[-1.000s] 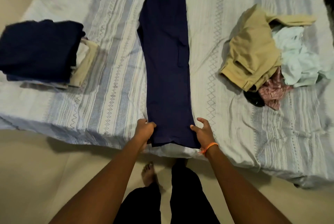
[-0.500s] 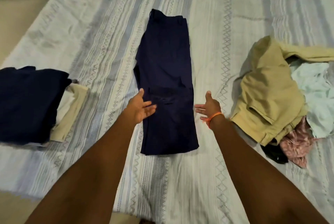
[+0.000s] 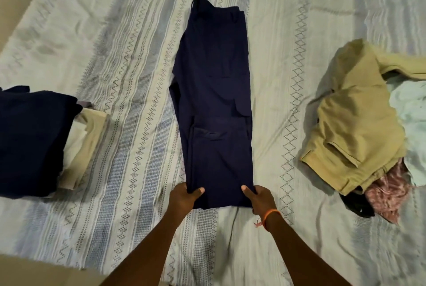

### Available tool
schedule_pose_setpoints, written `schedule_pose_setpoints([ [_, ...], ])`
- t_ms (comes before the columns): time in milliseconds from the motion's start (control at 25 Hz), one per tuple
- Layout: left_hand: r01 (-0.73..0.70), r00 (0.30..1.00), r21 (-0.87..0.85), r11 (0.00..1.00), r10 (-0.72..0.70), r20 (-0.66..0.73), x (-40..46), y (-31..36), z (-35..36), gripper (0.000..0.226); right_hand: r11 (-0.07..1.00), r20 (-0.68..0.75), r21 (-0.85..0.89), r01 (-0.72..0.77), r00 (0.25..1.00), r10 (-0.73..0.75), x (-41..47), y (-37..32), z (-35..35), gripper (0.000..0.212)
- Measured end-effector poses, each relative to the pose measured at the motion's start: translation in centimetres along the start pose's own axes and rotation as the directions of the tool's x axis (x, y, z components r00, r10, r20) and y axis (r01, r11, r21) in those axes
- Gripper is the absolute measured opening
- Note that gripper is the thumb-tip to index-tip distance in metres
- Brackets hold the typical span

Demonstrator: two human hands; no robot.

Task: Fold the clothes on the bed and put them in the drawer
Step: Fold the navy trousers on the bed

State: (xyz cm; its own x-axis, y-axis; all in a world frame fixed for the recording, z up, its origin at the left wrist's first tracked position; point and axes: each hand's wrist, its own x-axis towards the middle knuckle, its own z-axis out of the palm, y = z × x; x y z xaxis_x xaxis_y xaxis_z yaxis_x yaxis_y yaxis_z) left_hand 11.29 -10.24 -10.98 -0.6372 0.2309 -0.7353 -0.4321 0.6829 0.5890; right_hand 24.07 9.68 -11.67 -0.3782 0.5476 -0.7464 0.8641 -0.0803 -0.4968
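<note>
navy trousers (image 3: 214, 105) flat on bed (image 3: 129, 92), left hand (image 3: 184, 195), right hand (image 3: 260, 199) pinching near end

Navy trousers (image 3: 214, 105), folded lengthwise, lie flat on the striped bed (image 3: 129, 92), left of 1 unfolded heap (image 3: 359, 119).

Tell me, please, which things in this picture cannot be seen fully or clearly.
- Drawer: not in the head view at all.
- Folded pile: cut off by the left edge.
- Mint garment: cut off by the right edge.
- Black item and pink cloth: mostly hidden under the khaki trousers.
- Fingers of the left hand and right hand: tucked under the navy trousers; only the thumbs show.
</note>
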Motion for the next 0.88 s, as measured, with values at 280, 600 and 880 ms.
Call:
schedule_pose_setpoints([
  [280, 0.327, 0.917, 0.039, 0.944, -0.327, 0.227, -8.6, -2.9, -4.4, 0.036, 0.89, 0.237, 0.262, -0.374, 0.918, 0.317, -10.5, 3.2, 1.5, 0.03],
  [600, 0.235, 0.967, -0.23, 0.944, -0.202, 0.158, -13.1, 4.0, -8.6, 0.029, 0.812, 0.071, 0.559, -0.165, 0.986, 0.151, -17.3, -3.9, -0.5, 0.017],
  [880, 0.289, 0.952, -0.5, 0.816, -0.188, 0.244, -3.1, 19.3, -9.9, 0.024, 0.776, 0.161, 0.609, -0.165, 0.983, 0.083, -6.7, -19.2, -6.8, 0.024],
])
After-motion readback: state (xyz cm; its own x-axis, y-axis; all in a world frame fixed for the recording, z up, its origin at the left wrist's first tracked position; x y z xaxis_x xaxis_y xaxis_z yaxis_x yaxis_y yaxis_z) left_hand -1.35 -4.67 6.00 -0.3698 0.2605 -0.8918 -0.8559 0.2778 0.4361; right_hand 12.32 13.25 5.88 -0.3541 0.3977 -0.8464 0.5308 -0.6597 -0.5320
